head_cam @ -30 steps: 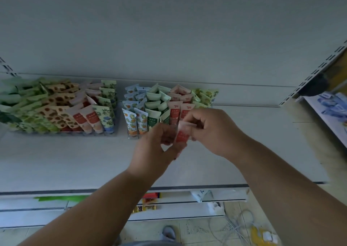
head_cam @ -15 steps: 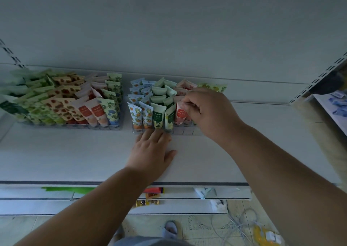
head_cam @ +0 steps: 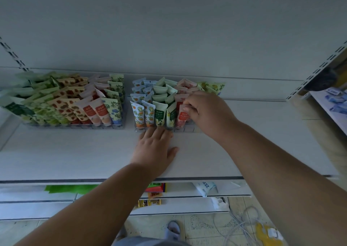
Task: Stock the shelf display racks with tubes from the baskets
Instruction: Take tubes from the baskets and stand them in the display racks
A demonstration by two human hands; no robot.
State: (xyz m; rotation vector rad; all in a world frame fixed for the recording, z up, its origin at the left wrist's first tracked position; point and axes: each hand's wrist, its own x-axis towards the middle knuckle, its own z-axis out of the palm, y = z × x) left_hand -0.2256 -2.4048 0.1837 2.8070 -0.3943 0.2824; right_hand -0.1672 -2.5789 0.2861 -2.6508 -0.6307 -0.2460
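Two clear display racks stand on the white shelf (head_cam: 75,152). The left rack (head_cam: 75,126) is packed with green, spotted, pink and floral tubes. The right rack (head_cam: 185,129) holds rows of orange-flowered, green, pink and yellow tubes. My right hand (head_cam: 206,112) pinches a pink tube with a red label (head_cam: 182,117) standing in the front row of the right rack. My left hand (head_cam: 155,148) lies flat on the shelf, fingers straight, fingertips touching the right rack's front edge. No basket is in view.
The shelf's back panel (head_cam: 169,39) rises behind the racks. To the right, another shelf (head_cam: 332,103) carries blue packs. Lower shelves (head_cam: 56,206) below hold packets. On the floor lie white cables (head_cam: 242,225) and a yellow object (head_cam: 266,236).
One second ago both hands held the pink tube above the shelf. My right hand carried it into the right rack's front row; my left hand dropped flat onto the shelf.
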